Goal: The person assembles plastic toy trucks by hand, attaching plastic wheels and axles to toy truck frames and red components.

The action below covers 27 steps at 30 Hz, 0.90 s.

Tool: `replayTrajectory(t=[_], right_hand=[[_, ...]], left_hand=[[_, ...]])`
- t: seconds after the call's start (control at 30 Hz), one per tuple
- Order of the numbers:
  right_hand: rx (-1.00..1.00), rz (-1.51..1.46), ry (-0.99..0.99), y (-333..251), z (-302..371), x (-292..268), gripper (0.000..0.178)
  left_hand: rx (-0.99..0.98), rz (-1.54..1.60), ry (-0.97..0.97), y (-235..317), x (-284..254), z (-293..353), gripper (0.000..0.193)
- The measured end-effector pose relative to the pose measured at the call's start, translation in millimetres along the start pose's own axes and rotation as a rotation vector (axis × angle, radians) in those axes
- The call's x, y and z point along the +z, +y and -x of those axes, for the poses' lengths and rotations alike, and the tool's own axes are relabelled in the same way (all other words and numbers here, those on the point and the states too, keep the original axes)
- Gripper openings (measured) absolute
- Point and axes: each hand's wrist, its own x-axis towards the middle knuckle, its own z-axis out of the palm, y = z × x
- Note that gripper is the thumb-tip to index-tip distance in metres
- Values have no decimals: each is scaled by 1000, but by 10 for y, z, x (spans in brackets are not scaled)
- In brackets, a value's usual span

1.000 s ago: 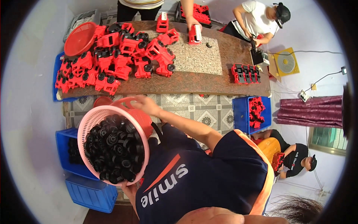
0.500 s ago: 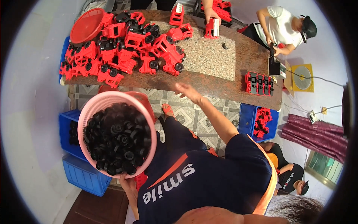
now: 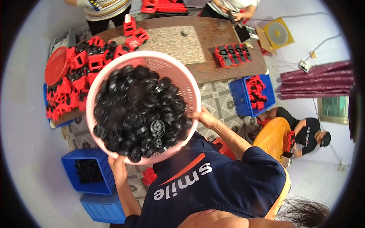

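Observation:
A round pink plastic basket (image 3: 194,99) with perforated sides is held up in front of me, over the table's near edge. Black toy wheels (image 3: 133,117) fill most of it in a loose heap. My left hand (image 3: 118,167) grips the rim at its near left side, the fingers partly hidden under it. On the right side my right hand (image 3: 205,117) is closed on the same rim. Behind the basket, partly covered by it, red toy trucks (image 3: 80,76) with black wheels lie piled on the table's left end.
The brown stone table (image 3: 216,76) carries a red basin (image 3: 57,66) and a row of red-and-black truck bodies (image 3: 232,55). Blue bins (image 3: 235,95) stand on the floor at both sides. One person sits by a round yellow table (image 3: 272,135); two others stand across the table.
My right hand, outstretched and off the basket before, now holds its rim. The basket has come up and to the right. The view has shifted, so the table's far left person shows more.

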Motion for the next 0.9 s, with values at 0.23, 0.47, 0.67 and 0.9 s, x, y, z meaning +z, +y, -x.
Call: replayTrajectory(t=[0.23, 0.47, 0.67, 0.9], right_hand=[[-29, -200, 395, 19, 128, -1156, 20], [-30, -235, 437, 105, -892, -1905, 8], [-55, -291, 425, 12, -1515, -2232, 5], [61, -327, 334, -23, -1814, -2238, 13]], left_hand=[[-87, 10, -294, -718, 1248, -1471, 24], [-162, 72, -269, -1108, 2278, -2833, 23], [-214, 60, -206, -1417, 2406, -3357, 10], [-259, 305, 516, -1264, 2630, -3158, 142]])
